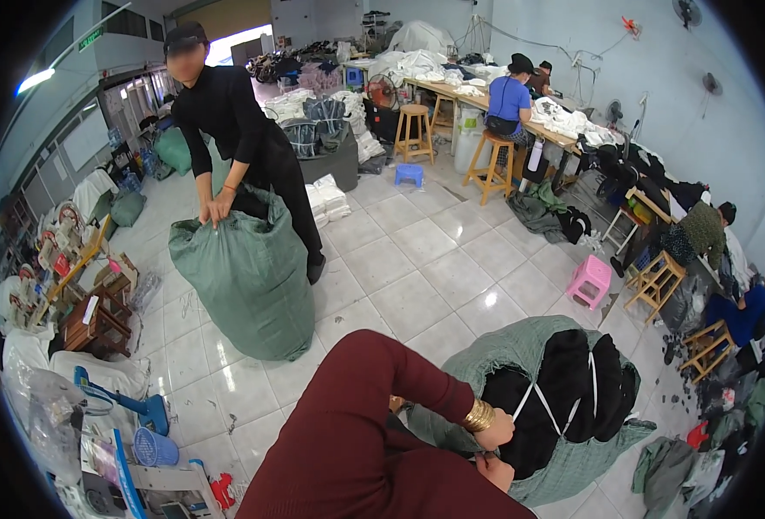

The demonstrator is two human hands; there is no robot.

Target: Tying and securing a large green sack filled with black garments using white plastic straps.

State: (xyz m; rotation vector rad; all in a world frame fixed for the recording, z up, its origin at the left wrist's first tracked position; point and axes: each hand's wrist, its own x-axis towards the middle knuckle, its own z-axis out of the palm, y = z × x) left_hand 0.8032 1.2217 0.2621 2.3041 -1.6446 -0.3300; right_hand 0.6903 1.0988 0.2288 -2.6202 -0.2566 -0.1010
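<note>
A bulging green woven sack (478,350) stands in front of me at the lower right, its mouth packed with black cloth goods (564,363). White strap (521,405) zigzags across the opening. My left hand (493,427), with gold bangles (480,416) at its wrist, is closed at the near left of the mouth, where one strap end runs into it. Just below, my right hand (495,471) is closed against the sack's rim; its fingertips are partly hidden. My maroon sleeve (348,415) covers much of the lower middle.
A standing person (244,112) in black grips the top of another full green sack (248,285) ahead left. A pink stool (589,281) and wooden stools (658,281) stand to the right. Several people work at tables (452,93). A blue basket (155,448) sits lower left; cloth (664,471) lies lower right.
</note>
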